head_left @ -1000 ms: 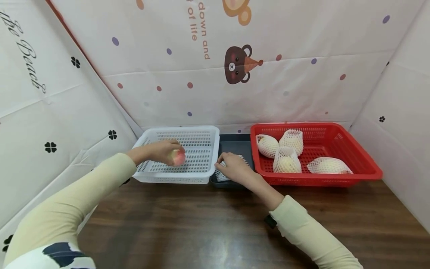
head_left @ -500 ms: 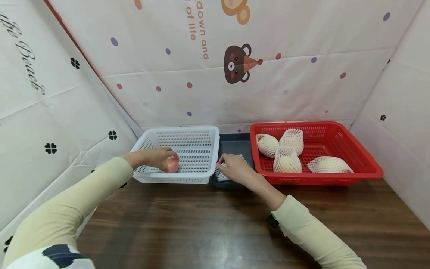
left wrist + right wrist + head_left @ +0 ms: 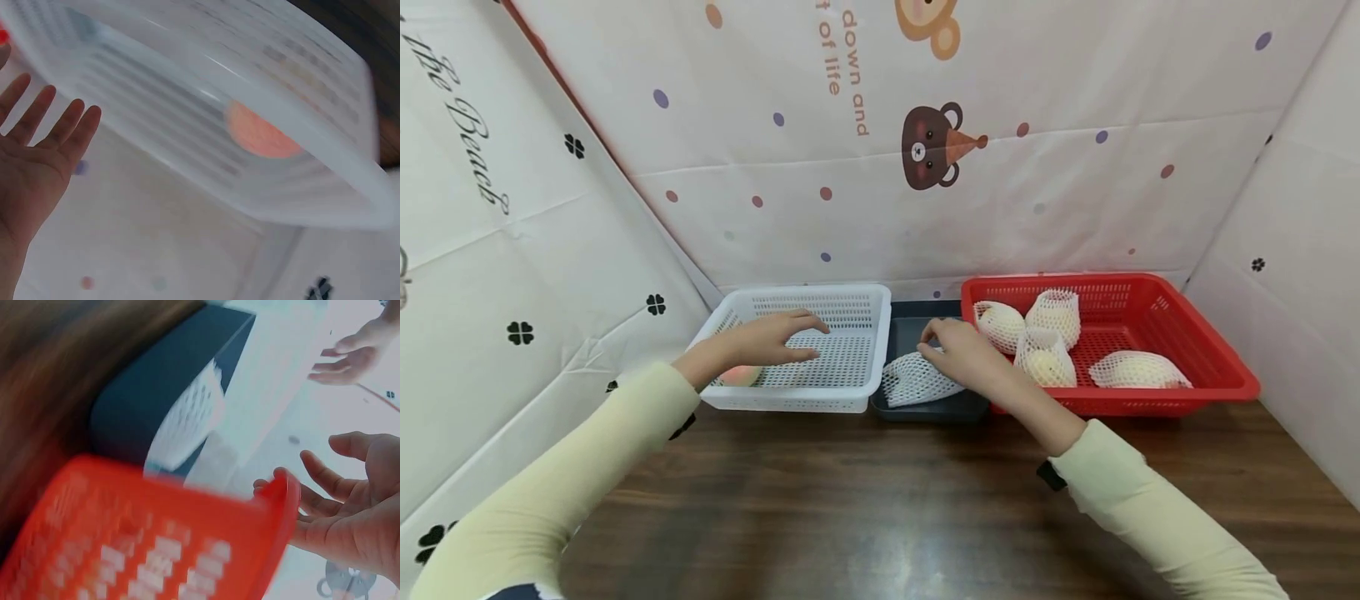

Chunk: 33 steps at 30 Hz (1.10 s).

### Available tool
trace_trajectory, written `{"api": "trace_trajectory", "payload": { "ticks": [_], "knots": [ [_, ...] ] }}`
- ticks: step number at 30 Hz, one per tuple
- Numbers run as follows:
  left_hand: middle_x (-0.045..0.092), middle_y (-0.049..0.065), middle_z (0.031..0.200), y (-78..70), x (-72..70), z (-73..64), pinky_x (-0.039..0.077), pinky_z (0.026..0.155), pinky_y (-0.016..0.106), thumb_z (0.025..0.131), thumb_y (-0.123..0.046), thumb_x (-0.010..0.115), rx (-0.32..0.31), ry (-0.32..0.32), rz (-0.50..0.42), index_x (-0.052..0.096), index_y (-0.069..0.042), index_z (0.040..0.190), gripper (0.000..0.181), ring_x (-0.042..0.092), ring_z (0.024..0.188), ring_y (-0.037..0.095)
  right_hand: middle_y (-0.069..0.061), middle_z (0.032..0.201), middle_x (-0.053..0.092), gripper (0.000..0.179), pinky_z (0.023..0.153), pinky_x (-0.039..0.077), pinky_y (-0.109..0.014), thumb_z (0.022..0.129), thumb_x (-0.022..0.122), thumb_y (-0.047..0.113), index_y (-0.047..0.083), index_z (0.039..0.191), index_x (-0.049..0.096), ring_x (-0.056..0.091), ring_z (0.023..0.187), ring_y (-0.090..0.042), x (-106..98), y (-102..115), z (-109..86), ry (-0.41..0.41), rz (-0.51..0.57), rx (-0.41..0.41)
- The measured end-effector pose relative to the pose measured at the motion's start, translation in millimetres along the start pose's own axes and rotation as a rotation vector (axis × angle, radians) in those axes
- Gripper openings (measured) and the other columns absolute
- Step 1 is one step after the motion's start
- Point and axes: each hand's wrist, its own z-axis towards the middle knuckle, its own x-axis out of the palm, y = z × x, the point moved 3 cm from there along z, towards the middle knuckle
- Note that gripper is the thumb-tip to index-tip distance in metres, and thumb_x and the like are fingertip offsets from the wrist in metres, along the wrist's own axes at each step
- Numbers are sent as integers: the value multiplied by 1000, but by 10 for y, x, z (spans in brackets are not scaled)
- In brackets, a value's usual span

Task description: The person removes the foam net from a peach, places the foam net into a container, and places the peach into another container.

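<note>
My left hand (image 3: 771, 340) is spread out over the white basket (image 3: 880, 358), holding nothing. A pink and pale-yellow peach (image 3: 741, 377) lies in that basket's near left corner, partly covered by the wrist; in the left wrist view the peach (image 3: 262, 131) shows behind the rim, well away from the fingers. Over the dark grey tray (image 3: 907, 335), close to the red basket's left rim, hovers my right hand (image 3: 962, 354), its fingers loosely bent and nothing in them. Beneath it, a white foam fruit net (image 3: 917, 379) lies flat in the tray.
To the right stands a red basket (image 3: 1195, 390) with several fruits in white foam nets (image 3: 1047, 364) inside. The three containers sit side by side on a dark wooden table (image 3: 850, 492), against a printed cloth backdrop (image 3: 820, 225).
The left hand carried the peach left, let go of it in the white basket's near left corner, and opened out. The right hand moved right, uncovering more of the foam net.
</note>
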Motion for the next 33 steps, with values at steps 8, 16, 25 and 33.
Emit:
{"api": "trace_trajectory", "payload": {
  "ticks": [8, 16, 25, 33],
  "knots": [
    [57, 4, 141, -624, 78, -3, 45, 111, 48, 98, -30, 69, 109, -167, -32, 61, -15, 137, 43, 53, 131, 25, -16, 111, 69, 30, 84, 59, -46, 97, 67, 22, 3, 121, 66, 65, 92, -27, -327, -321, -168, -71, -68, 21],
    [57, -3, 141, -1055, 316, -50, 45, 111, 41, 96, -34, 70, 182, -295, -119, 61, -17, 136, 43, 51, 132, 14, -25, 121, 66, 34, 89, 56, -56, 99, 64, 25, 0, 123, 64, 64, 105, -39, -601, -642, -418, -103, -118, 88],
    [57, -4, 139, -1379, 607, 68, 50, 104, 34, 96, -36, 70, 178, -336, -294, 60, -21, 135, 43, 53, 126, 8, -26, 118, 66, 34, 87, 53, -61, 99, 65, 25, -1, 120, 65, 63, 105, -44, -696, -952, -622, -122, -181, 88],
    [58, -4, 138, -1514, 847, 360, 54, 99, 30, 96, -30, 71, 174, -353, -479, 61, -18, 134, 41, 52, 128, 8, -29, 122, 61, 44, 83, 54, -60, 98, 67, 32, -2, 126, 61, 63, 98, -40, -713, -1106, -748, -103, -172, 100]
  ]
}}
